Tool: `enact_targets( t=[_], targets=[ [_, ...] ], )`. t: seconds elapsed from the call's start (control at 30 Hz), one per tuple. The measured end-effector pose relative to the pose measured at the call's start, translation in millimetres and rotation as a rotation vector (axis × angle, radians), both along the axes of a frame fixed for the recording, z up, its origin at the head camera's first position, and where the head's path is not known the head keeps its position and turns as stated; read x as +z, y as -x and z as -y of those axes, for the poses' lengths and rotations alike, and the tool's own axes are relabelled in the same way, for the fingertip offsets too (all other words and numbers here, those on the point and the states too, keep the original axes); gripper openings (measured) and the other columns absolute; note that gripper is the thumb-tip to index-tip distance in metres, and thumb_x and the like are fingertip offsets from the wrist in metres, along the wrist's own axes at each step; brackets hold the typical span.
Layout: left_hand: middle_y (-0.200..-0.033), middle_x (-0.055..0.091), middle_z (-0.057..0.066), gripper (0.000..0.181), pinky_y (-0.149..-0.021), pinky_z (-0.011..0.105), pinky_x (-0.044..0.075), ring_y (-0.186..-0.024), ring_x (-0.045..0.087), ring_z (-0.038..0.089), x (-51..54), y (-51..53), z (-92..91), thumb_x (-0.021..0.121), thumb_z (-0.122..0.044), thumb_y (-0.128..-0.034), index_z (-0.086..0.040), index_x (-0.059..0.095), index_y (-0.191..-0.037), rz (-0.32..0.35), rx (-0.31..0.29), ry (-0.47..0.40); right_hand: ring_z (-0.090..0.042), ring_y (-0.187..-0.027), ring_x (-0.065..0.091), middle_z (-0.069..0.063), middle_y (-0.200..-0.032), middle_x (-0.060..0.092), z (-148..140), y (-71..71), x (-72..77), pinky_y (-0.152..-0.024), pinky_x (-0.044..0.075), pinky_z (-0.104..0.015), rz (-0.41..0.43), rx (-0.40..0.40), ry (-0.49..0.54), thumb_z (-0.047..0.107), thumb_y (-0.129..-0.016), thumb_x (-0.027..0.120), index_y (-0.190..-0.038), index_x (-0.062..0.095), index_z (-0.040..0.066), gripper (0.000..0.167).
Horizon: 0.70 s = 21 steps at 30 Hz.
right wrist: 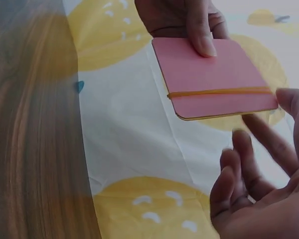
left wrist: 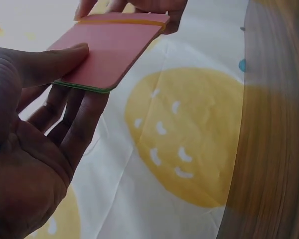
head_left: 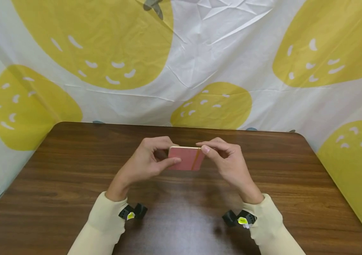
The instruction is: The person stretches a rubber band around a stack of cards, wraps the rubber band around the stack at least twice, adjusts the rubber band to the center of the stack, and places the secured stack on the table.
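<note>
A small pink notebook (head_left: 184, 158) with rounded corners is held level above the table. An orange elastic band (right wrist: 219, 92) runs across its cover near the right-hand end. My left hand (head_left: 144, 159) grips the opposite end, thumb flat on the cover and fingers underneath. A green edge shows on the notebook (left wrist: 102, 59) in the left wrist view. My right hand (head_left: 228, 161) pinches the corner beside the band between thumb and index finger. In the right wrist view, the other fingers (right wrist: 229, 174) of that hand hang loosely curled, below the notebook.
Both hands are over a dark brown wooden table (head_left: 56, 187). Behind it hangs a white cloth (head_left: 196, 60) printed with big yellow fruit shapes. A black wrist device (head_left: 133, 211) is on the left sleeve, and another wrist device (head_left: 240, 218) on the right.
</note>
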<state>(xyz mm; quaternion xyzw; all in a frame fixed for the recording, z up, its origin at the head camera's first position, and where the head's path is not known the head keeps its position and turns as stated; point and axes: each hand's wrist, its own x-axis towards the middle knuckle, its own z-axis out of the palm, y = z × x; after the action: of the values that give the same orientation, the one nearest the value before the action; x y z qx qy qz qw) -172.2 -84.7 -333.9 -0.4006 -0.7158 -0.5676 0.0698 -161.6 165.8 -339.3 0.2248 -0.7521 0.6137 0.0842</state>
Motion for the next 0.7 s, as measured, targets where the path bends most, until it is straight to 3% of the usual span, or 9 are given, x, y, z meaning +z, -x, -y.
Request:
enact_targets(
  t=[0.2,0.33,0.5,0.7],
  targets=[
    [-0.089,0.071,0.006,0.017,-0.064,0.029,0.057,-0.077,0.064,0.017,-1.9,-0.4,-6.3,0.079,0.004,-0.0849,0.0,0.076,-0.101,0.134,-0.018,-0.028,-0.023,-0.088,0.064,-0.012,-0.099,0.072,-1.9,-3.6,4.3,-0.073,0.052,-0.025,-0.01,0.057,0.082,0.004,-0.093,0.074,-0.105,0.077,-0.001,0.014],
    [-0.091,0.073,0.007,0.017,-0.066,0.031,0.058,-0.076,0.067,0.019,-1.6,-1.0,-9.4,0.08,0.002,-0.0849,-0.001,0.076,-0.101,0.17,0.031,-0.082,-0.023,-0.089,0.065,-0.012,-0.098,0.072,-4.5,-3.8,5.8,-0.075,0.053,-0.026,-0.016,0.051,0.099,0.003,-0.092,0.074,-0.102,0.077,-0.002,0.012],
    [-0.089,0.075,0.008,0.012,-0.064,0.027,0.056,-0.075,0.068,0.019,0.1,-1.1,-11.2,0.08,0.003,-0.0842,-0.001,0.079,-0.095,0.126,0.136,-0.2,-0.023,-0.089,0.065,-0.013,-0.098,0.072,-6.7,-2.7,6.0,-0.076,0.054,-0.025,-0.027,0.045,0.113,0.0,-0.091,0.074,-0.101,0.077,-0.004,0.012],
    [-0.085,0.075,0.009,0.011,-0.064,0.024,0.055,-0.076,0.069,0.017,0.1,-0.9,-14.1,0.08,0.009,-0.0815,0.002,0.079,-0.09,0.042,0.178,-0.262,-0.021,-0.085,0.066,-0.012,-0.097,0.073,-7.6,-2.8,7.2,-0.073,0.055,-0.025,-0.037,0.022,0.108,-0.001,-0.089,0.076,-0.101,0.077,-0.003,0.012]
  ],
)
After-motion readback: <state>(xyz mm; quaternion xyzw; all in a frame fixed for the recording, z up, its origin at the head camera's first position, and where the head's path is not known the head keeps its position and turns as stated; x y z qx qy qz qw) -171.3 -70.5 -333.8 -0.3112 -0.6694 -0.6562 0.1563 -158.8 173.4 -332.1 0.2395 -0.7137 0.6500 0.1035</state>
